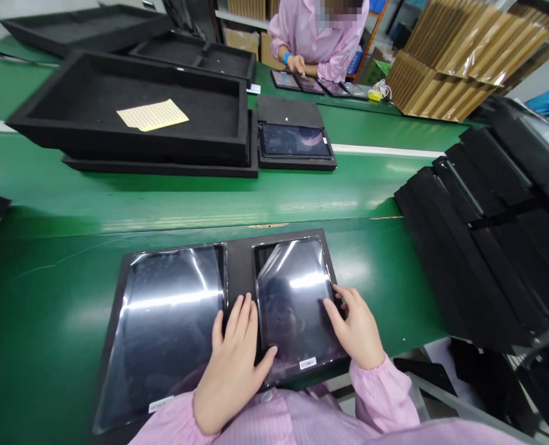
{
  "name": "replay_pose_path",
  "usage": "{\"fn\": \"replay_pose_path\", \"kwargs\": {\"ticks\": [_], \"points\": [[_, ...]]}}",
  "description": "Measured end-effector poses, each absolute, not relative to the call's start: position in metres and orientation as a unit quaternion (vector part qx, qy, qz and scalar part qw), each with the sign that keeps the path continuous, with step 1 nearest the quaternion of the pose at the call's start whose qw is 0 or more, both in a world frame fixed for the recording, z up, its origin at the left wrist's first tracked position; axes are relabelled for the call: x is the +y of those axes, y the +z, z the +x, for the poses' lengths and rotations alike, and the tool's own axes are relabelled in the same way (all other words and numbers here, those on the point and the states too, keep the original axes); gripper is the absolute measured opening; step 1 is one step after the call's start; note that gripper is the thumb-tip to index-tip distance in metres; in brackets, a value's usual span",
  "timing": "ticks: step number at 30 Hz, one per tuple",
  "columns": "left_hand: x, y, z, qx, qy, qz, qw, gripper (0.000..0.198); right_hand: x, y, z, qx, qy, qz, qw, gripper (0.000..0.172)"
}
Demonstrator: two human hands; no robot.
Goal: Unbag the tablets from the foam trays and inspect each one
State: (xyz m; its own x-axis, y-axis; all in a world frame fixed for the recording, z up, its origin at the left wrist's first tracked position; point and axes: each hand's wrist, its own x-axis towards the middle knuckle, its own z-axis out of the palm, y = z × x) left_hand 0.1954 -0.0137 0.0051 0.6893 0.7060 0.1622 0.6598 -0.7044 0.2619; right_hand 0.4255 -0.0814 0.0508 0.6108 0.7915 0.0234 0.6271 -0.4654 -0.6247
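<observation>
Two dark tablets lie face up side by side in a black foam tray [241, 266], a larger tablet [172, 334] on the left and a smaller tablet [295, 315] on the right. Both have glossy screens and a small white label near the lower edge. My left hand [234, 358] rests flat and open over the divider between them, its thumb at the smaller tablet's lower left. At that tablet's right side is my right hand [358, 327], thumb on the screen and fingers along the tray edge, spread apart rather than closed.
Across the green table [200, 204] stand stacked black foam trays [163, 145] with a yellow paper slip [154, 115] inside, beside another boxed tablet [295, 141]. Black foam pieces [478, 247] pile up at right, near wrapped cardboard dividers [445, 80]. A co-worker [318, 43] handles tablets opposite.
</observation>
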Motion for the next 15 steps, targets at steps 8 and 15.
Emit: {"fn": "replay_pose_path", "kwargs": {"ticks": [8,15], "points": [[-0.025,0.008,0.229,0.483,0.223,0.759,0.376,0.069,-0.072,0.028,0.420,-0.369,0.127,-0.832,0.394,0.041],[-0.004,0.050,0.211,0.472,0.305,0.495,0.662,0.058,-0.061,0.050,0.401,-0.299,0.260,-0.752,0.527,0.050]]}}
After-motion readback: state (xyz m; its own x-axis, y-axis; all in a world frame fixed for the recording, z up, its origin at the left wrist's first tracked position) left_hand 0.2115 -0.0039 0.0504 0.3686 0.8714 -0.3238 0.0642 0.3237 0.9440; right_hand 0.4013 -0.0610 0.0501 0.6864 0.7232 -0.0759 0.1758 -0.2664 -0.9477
